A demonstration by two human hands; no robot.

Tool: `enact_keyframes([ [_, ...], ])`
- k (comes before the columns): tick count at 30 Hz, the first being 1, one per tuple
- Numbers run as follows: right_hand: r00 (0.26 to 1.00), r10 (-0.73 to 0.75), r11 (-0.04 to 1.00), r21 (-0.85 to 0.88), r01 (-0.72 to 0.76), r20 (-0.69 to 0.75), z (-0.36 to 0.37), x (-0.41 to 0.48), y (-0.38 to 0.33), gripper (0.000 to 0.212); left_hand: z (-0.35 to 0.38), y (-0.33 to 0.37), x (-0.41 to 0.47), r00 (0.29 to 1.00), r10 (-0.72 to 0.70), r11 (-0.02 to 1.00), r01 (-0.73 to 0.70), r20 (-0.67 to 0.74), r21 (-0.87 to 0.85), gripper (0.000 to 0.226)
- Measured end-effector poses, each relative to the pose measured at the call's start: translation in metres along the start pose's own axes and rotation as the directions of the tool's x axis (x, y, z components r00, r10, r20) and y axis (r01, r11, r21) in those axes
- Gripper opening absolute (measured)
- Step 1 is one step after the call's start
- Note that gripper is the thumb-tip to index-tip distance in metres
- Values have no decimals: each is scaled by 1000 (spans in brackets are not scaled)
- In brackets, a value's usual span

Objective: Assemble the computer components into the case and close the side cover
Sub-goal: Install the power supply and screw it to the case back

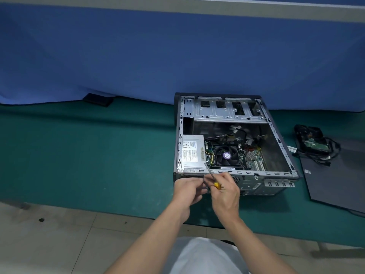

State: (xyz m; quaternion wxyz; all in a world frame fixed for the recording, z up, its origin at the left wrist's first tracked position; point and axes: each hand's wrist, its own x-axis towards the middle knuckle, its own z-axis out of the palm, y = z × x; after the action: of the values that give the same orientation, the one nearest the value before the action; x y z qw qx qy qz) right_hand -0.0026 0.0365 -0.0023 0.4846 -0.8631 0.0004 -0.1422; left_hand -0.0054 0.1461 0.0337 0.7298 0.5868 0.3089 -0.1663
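An open computer case [276, 135] lies on its side on the green table, with a grey power supply [192, 153], a CPU fan [226, 155] and the motherboard inside. My right hand [225, 191] grips a yellow-handled screwdriver [212, 177] whose shaft points up toward the case's near rim beside the power supply. My left hand [187, 189] is curled close against the screwdriver in front of the case's rear panel; whether it pinches a screw is hidden. The dark side cover [335, 175] lies flat to the right of the case.
A hard drive with a tangle of black cables [314, 144] rests on the side cover's far end. A small black object [97, 100] lies at the back left by the blue partition [138, 56]. The table's front edge runs just below my hands, with tiled floor beyond.
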Motion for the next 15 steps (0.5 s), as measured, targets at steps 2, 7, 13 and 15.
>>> enact_keyframes([
  [2, 1000, 11, 1000, 0, -11, -4, 1, 0, -2, 12, 2, 2, -1, 1000, -13, 999, 14, 13, -40, 17],
  [7, 998, 62, 997, -45, -63, -33, 3, 1, -6, 9, 3, 2, -1, 1000, -25, 996, 27, 19, -83, 17],
  [13, 986, 151, 973, -166, -160, -64, 3, -1, -15, 11, 4, 1, 1, 999, -43, 988, 48, 33, -150, 20],
  [15, 979, 189, 956, -215, -201, -75, 2, -1, -18, 21, 4, 2, 2, 998, -51, 986, 56, 37, -156, 28],
])
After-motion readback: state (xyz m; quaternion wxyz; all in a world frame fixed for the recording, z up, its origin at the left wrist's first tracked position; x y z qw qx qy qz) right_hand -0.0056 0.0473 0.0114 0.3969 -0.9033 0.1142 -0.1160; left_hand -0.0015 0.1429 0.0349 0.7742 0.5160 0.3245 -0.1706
